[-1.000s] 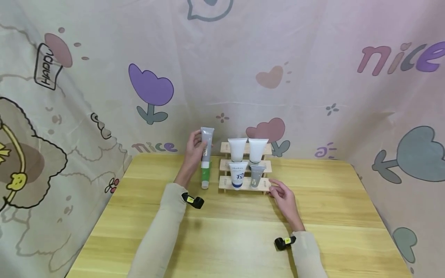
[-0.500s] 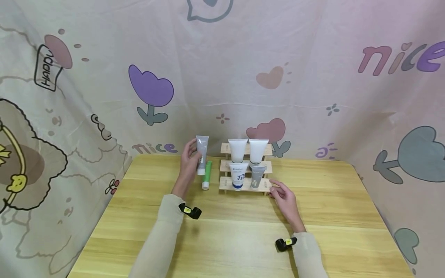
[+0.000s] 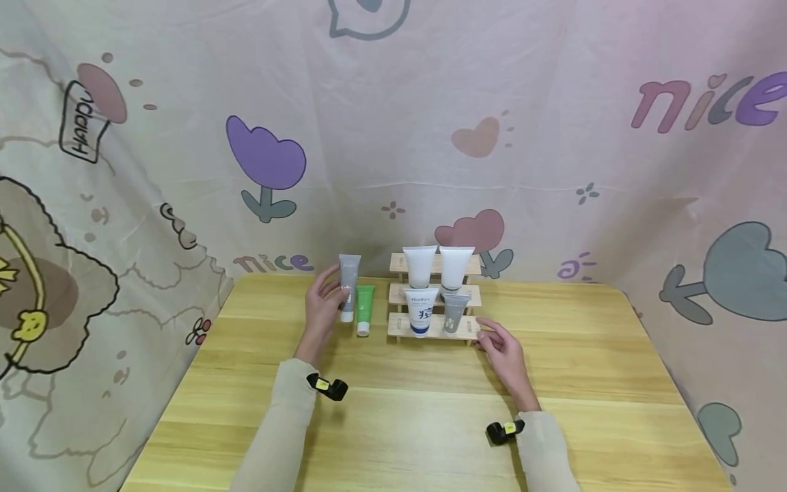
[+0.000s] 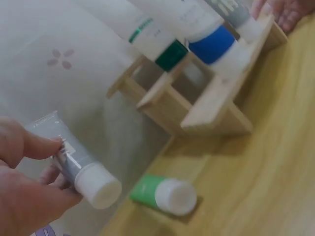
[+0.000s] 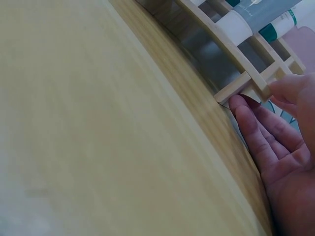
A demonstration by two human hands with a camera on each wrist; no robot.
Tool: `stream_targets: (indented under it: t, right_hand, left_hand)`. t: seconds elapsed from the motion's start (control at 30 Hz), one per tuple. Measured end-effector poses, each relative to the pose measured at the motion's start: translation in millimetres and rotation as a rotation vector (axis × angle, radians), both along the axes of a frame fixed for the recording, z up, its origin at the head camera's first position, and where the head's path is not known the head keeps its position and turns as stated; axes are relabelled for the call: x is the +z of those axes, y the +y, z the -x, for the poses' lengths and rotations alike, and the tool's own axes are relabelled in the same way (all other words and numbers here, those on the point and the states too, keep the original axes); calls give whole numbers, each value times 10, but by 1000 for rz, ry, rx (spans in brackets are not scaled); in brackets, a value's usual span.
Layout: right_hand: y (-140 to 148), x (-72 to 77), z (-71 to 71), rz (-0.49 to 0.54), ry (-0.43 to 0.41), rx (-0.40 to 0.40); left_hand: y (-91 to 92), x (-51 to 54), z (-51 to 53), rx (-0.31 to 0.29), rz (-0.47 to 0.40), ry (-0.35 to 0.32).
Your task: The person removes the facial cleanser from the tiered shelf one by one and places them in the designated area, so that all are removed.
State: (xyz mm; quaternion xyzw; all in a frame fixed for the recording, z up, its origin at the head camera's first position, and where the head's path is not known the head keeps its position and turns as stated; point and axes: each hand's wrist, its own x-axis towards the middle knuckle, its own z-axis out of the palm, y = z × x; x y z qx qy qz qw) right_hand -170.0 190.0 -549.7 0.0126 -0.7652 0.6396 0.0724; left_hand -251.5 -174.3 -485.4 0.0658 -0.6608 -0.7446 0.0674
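Observation:
My left hand [image 3: 322,304] pinches a grey squeeze tube [image 3: 348,281] with a white cap, cap end down, between thumb and fingers. In the left wrist view its cap [image 4: 100,186] points toward the table side; whether it touches the wood is unclear. Just right of it lies a green tube [image 3: 365,307] with a white cap. A three-step wooden rack [image 3: 398,325] bears two white tubes [image 3: 421,265] at the back, a white-and-blue tube [image 3: 421,309] and a small grey tube [image 3: 453,313] in front. My right hand [image 3: 505,355] holds the right end of its lowest step.
The rack stands near the back of the wooden table [image 3: 584,369], close to a printed cloth [image 3: 375,143] that hangs behind and along both sides. A black wrist camera [image 3: 328,387] sits on my left sleeve, another camera [image 3: 504,432] on the right.
My left hand has moved left and down toward the table with the grey tube, from in front of the green tube to its left. The right hand and rack stay put.

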Motion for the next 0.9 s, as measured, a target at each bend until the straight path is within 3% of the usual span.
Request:
stream_targets:
  t: [0.17, 0.43, 0.9]
  right_hand:
    - [-27, -3, 7, 11, -11, 19]
    - [-19, -15, 2, 15, -8, 7]
    - [7, 3, -2, 5, -2, 1]
  left_hand:
    - [-116, -135, -26, 58, 49, -46]
    - [-213, -313, -9, 89, 117, -59]
    - [-232, -517, 113, 53, 313, -180]
